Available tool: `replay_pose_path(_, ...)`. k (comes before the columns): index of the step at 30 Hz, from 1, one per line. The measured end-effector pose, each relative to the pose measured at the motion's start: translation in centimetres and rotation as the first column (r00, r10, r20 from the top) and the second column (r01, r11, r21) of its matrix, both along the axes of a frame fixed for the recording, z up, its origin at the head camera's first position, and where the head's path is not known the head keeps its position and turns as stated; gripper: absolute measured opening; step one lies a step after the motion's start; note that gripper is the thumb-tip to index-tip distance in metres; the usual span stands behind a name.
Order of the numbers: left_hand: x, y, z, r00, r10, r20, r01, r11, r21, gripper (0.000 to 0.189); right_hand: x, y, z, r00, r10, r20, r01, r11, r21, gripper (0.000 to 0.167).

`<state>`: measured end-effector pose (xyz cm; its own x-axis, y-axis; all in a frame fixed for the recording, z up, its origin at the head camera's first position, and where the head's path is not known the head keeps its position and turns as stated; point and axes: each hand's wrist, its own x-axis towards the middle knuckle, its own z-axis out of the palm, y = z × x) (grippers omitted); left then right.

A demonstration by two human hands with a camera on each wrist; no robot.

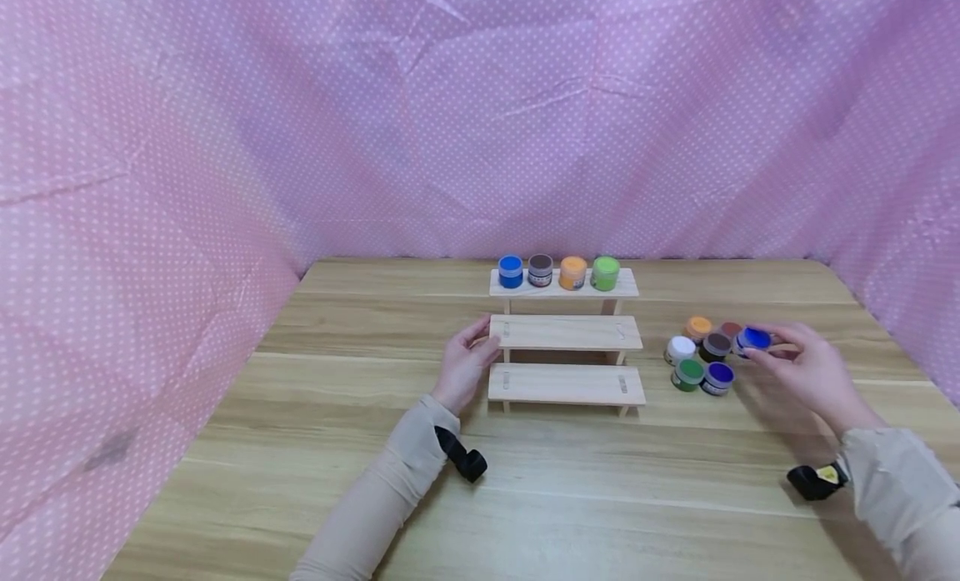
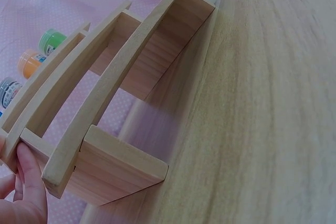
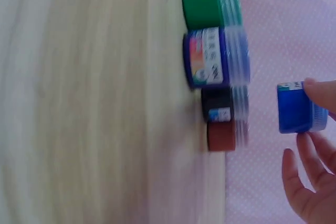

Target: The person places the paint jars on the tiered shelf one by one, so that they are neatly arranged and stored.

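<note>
Jar (image 3: 294,108), blue, ribbed lid (image 3: 318,119), pinched by right hand (image 1: 813,377), left hand (image 1: 463,369) gripping wooden rack (image 1: 566,333)

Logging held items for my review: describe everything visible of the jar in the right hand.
The blue jar is small and round, with a clear, ridged, plastic-looking lid, apparently closed, and a printed label low on its side. The right hand pinches it roughly upright, seemingly lifted off the table, beside other jars.
</note>
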<state>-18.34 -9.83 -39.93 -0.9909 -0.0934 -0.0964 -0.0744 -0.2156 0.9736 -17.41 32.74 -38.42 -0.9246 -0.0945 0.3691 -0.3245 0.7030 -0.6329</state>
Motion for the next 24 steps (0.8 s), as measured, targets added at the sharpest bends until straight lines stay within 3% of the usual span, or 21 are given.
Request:
replay_pose_path(7, 0.1, 0.0, 0.1, 1.0, 0.001, 0.0, -0.001, 1.0, -0.007, 0.048, 0.6, -2.1, 1.3, 0.998, -0.047, -0.045, 0.045, 0.997, -0.056, 0.037)
replay_pose_path(15, 0.1, 0.0, 0.0, 1.0, 0.007, 0.005, -0.007, 1.0, -0.003, 0.047, 1.0, -5.8, 2.2, 0.988, 0.026, -0.152, -0.045, 0.991, -0.122, 0.034)
replay_pose_path(24, 0.3, 0.0, 0.1, 1.0, 0.007, -0.006, -0.007, 1.0, 0.004, 0.046, 1.2, -9.1, 2.6, 0.978, 0.084, -0.191, -0.104, 0.99, -0.096, 0.032)
